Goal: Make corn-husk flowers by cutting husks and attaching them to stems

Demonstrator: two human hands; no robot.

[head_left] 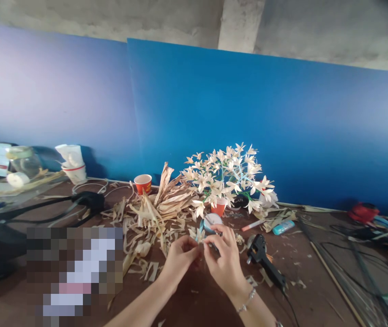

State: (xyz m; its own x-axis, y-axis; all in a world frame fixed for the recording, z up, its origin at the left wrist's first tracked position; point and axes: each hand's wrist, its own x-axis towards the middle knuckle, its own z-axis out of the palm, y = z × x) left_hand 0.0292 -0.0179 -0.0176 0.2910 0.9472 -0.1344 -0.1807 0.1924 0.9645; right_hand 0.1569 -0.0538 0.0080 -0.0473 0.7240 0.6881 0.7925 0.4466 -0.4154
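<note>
My left hand (180,259) and my right hand (224,259) meet low in the middle of the view, fingertips pinched close together. What they pinch is too small to make out. A pale husk flower (196,234) with a bit of light blue shows right beyond the fingertips; whether it is held or lies on the table I cannot tell. Something thin and dark, partly hidden, shows by my right hand's fingers. Behind them lies a white and light blue roll (213,221). Many similar flowers (228,175) on green and light blue stems stand in a red cup (218,206).
Dried corn husks (176,195) and scraps cover the brown table (207,309) to the left. A black glue gun (265,261) with a cord lies right of my hands, near a turquoise bottle (283,227). A red paper cup (142,184) stands before the blue panel (207,100).
</note>
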